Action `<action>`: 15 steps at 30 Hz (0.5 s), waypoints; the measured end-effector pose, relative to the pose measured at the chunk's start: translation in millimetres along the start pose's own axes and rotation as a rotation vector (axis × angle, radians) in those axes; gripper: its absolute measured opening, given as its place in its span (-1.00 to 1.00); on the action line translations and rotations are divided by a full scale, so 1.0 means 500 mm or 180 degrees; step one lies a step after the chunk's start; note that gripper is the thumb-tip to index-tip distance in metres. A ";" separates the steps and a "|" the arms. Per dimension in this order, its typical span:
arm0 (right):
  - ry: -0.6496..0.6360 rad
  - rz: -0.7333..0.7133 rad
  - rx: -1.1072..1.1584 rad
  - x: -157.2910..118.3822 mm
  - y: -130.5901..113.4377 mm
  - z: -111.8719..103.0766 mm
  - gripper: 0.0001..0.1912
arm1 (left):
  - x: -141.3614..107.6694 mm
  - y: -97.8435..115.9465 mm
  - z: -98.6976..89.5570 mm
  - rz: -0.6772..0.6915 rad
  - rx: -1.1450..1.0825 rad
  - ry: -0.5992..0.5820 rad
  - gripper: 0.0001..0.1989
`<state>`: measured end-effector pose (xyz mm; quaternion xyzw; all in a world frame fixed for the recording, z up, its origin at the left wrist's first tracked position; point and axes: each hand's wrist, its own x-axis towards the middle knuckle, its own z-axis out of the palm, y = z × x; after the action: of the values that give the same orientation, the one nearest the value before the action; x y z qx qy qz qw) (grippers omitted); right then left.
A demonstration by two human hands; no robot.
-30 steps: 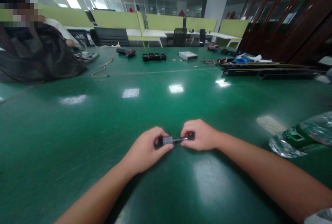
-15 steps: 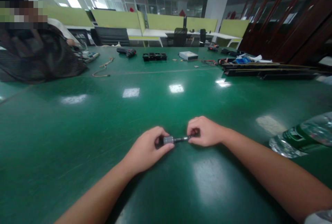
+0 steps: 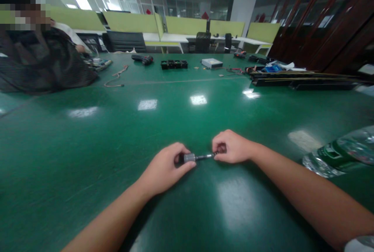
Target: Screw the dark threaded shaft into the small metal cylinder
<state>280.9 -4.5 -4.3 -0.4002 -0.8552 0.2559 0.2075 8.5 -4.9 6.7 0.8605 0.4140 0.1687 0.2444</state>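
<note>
A small tool with a grey cylindrical body (image 3: 189, 157) and a thin metal shaft (image 3: 203, 156) lies level just above or on the green table (image 3: 175, 123). My left hand (image 3: 166, 167) has its thumb and fingers closed round the grey body. At the shaft's far end, my right hand (image 3: 230, 147) pinches a small dark piece, too small to name, which touches or nearly touches the tip.
A plastic bottle (image 3: 341, 152) lies at the right. A dark mesh bag (image 3: 43, 61) stands at the left, with a person behind it. Along the back are a power drill (image 3: 142, 59), black parts (image 3: 174, 64), a grey box (image 3: 212, 63) and dark strips (image 3: 304, 80).
My right hand has shifted very slightly up and to the right. The left hand and the grey body have stayed in place.
</note>
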 end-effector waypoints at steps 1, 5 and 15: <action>0.0012 -0.0005 -0.0006 0.001 -0.002 0.001 -0.93 | 0.000 0.000 0.000 0.0001 -0.0001 0.0001 -0.74; 0.0049 0.0011 -0.0014 0.002 -0.007 0.006 -0.93 | 0.002 0.003 -0.002 -0.0020 -0.0022 0.0011 -0.74; 0.0494 -0.0258 0.0667 0.008 -0.051 0.021 -0.58 | 0.002 0.001 -0.002 0.0003 -0.0041 0.0033 -0.76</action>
<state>258.0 -18.1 3.4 -0.3601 -0.8206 0.3035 0.3238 8.7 -4.2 7.6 0.8582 0.4138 0.1759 0.2477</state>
